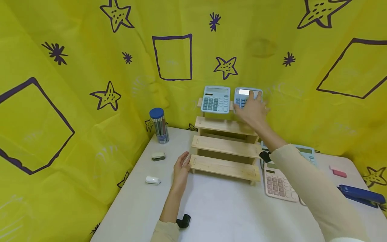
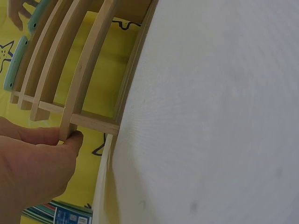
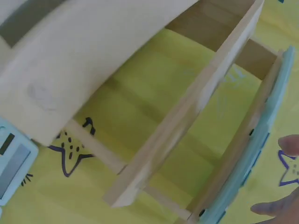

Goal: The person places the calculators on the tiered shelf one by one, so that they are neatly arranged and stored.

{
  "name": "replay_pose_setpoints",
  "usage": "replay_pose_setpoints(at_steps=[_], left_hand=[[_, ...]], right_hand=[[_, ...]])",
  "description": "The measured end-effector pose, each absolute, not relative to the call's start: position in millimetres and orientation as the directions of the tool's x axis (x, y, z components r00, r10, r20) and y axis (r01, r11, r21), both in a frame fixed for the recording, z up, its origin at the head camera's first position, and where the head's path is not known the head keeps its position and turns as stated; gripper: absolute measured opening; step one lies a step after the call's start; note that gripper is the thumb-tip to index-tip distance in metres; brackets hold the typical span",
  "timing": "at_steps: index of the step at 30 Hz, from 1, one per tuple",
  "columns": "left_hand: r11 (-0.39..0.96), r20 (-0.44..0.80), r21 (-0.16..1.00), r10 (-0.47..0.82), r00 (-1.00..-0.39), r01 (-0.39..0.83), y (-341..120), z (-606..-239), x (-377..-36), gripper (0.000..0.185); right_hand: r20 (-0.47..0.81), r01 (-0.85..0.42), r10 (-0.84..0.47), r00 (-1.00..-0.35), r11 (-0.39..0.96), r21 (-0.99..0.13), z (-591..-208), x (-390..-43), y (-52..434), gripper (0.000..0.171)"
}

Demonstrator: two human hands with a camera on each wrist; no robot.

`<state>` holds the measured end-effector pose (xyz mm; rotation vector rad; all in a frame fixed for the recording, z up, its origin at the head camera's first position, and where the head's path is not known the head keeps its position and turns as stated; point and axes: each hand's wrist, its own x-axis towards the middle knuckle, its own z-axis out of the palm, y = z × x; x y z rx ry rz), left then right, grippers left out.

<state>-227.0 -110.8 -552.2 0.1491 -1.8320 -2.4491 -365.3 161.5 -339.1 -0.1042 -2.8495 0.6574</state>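
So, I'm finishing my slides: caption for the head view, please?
Left hand pinches the rack; right hand at a blue calculator atop it.

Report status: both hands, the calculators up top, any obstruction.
Left hand pinching bottom step of wooden stand. Right hand, fingers spread, at right blue calculator on top tier, contact unclear. Left blue calculator close beside; no obstruction seen.

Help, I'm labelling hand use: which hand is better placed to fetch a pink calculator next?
The right hand, probably: a pink calculator lies right of the wooden stand, partly behind that arm's sleeve. The left hand pinches the stand's left end, on the opposite side.
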Motion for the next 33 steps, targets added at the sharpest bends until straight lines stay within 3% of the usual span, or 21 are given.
replay_pose_setpoints(at_steps=[4,10,23,33], left_hand=[[-0.268,-0.035,0.963,-0.138,-0.99,0.003,-111,-550,-229,0.058],[-0.251,-0.04,0.968,-0.159,-0.986,0.002,-116,-547,-231,0.058],[-0.27,-0.041,0.963,-0.147,-0.988,0.0,-117,-545,-231,0.057],[-0.287,-0.051,0.958,-0.108,-0.993,-0.018,-109,-547,-226,0.058]], right_hand=[[0.267,-0.075,0.056,-0.962,0.886,-0.457,-344,-338,177,0.094],[0.279,-0.152,-0.027,-0.96,0.886,-0.438,-364,-279,205,0.091],[0.172,-0.042,0.027,-0.985,0.923,-0.383,-451,-176,305,0.102],[0.028,0.064,0.079,-0.996,0.934,-0.351,-510,-131,371,0.105]])
